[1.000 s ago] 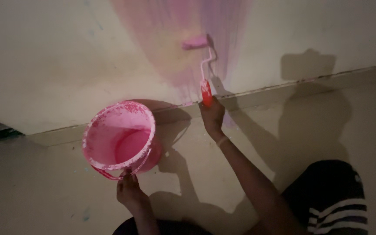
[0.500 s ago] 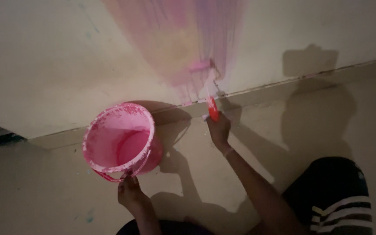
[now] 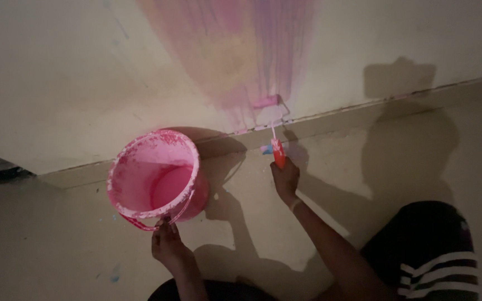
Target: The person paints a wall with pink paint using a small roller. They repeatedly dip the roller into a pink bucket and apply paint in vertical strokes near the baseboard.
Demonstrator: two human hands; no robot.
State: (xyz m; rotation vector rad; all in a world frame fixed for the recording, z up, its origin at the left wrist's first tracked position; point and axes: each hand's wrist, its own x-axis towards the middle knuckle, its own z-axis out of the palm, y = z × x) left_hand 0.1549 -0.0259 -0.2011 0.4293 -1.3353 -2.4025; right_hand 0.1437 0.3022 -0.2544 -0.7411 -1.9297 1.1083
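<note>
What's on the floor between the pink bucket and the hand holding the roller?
In the head view, only bare floor with shadows lies between the bucket and the right hand gripping the roller.

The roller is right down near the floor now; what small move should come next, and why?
Probably roll back up. The roller in the right hand sits at the low edge of the pink patch, where paint is thin. The left hand holds the bucket handle.
</note>
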